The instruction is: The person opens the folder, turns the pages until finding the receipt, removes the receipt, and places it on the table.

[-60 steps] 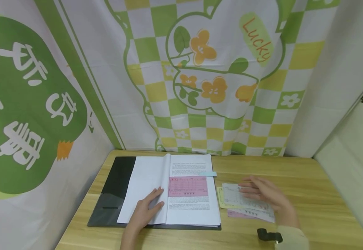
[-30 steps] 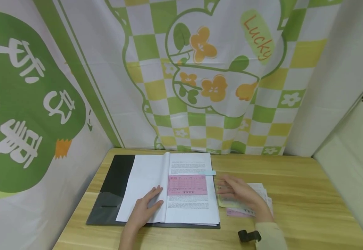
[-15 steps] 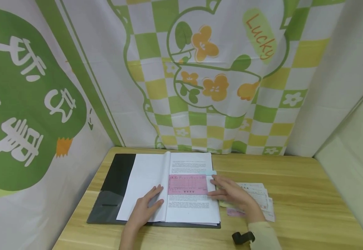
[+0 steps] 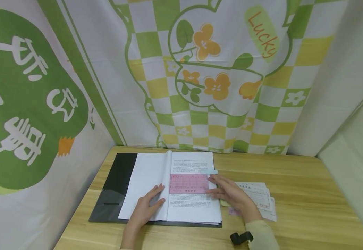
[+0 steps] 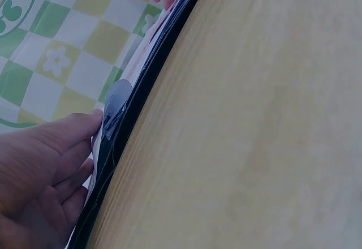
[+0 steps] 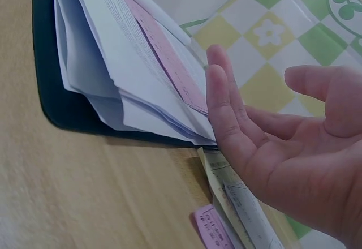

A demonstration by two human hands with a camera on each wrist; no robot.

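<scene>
A black folder lies spread on the table, holding white printed pages. On the right page sits a pink printed slip, flat among the lines of text. My left hand rests on the left page beside the raised centre fold, fingers extended. My right hand is at the right page's outer edge, its fingertips at the right end of the pink slip; whether they press it I cannot tell. In the right wrist view, that hand's fingers are loosely extended and the thumb stands apart.
Loose white slips, with yellow and pink ones partly beneath, lie right of the folder under my right forearm. A light-blue tab sticks out past the page edge. A patterned curtain hangs behind the table.
My right hand has moved left from over the loose slips to the page edge by the pink slip. The left hand has stayed in place on the left page.
</scene>
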